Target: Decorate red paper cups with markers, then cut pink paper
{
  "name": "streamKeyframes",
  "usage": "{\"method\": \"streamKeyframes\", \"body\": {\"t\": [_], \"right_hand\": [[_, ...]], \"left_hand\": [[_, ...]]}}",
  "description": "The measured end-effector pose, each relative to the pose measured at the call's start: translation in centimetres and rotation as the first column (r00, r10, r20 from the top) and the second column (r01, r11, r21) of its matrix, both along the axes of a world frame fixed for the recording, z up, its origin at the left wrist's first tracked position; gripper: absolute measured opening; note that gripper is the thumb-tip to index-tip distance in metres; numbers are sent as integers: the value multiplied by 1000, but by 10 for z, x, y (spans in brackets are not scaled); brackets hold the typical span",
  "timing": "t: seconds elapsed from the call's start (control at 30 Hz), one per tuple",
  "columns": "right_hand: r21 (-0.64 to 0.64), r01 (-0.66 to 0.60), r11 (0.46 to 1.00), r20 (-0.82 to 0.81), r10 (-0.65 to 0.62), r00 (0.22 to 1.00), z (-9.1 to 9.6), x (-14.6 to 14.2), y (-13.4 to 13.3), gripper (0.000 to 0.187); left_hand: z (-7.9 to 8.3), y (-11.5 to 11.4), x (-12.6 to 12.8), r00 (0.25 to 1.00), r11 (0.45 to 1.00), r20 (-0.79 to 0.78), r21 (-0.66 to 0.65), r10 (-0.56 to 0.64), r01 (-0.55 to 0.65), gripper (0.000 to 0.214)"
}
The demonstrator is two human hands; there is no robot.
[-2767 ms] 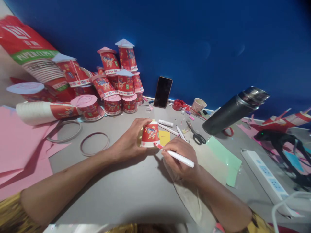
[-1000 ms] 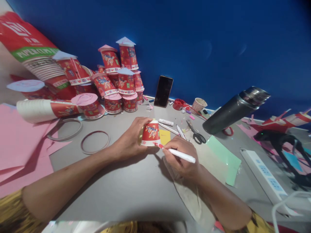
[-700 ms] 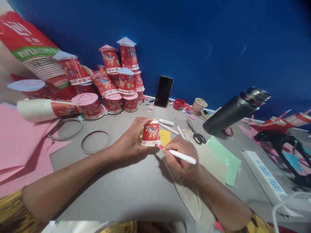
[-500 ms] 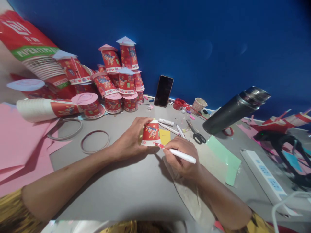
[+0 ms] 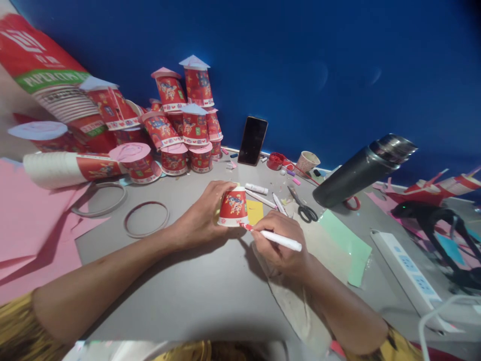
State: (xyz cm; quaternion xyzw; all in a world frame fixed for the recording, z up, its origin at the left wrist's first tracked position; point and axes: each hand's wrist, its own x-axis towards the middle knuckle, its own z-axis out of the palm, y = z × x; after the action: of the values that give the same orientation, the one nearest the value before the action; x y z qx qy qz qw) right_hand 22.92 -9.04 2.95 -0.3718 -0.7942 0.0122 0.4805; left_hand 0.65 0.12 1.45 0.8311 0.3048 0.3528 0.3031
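While rim-down, cup (image 5: 235,204) — marker (image 5: 281,239) at edge — wide tabletop (image 5: 210,296) between forearms (image 5: 124,281).

Red cup (image 5: 233,203) partly hidden by left hand (image 5: 203,213), tip of white marker (image 5: 280,239) too small to tell, paper-cup bag (image 5: 43,62) and pink sheets (image 5: 33,213) cut off at left edge

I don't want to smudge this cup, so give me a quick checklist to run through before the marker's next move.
1. Left hand holding the red cup: ok, gripped from the side.
2. Right hand holding the white marker: ok.
3. Marker's red tip end at the cup's white band: ok.
4. Marks on the band dry: cannot tell.
5. Scissors apart from both hands: ok.
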Motion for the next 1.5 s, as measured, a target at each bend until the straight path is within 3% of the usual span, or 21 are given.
{"method": "streamKeyframes", "body": {"t": [1.3,1.5], "right_hand": [[12,14,1000,41,-14,999,1,1,0,13],[25,-41,999,33,40,999,4,-1,-1,13]], "left_hand": [[1,-3,1,1000,1000,-30,20,-7,8,80],[-1,-3,1,999,999,-32,36,21,-20,83]]}}
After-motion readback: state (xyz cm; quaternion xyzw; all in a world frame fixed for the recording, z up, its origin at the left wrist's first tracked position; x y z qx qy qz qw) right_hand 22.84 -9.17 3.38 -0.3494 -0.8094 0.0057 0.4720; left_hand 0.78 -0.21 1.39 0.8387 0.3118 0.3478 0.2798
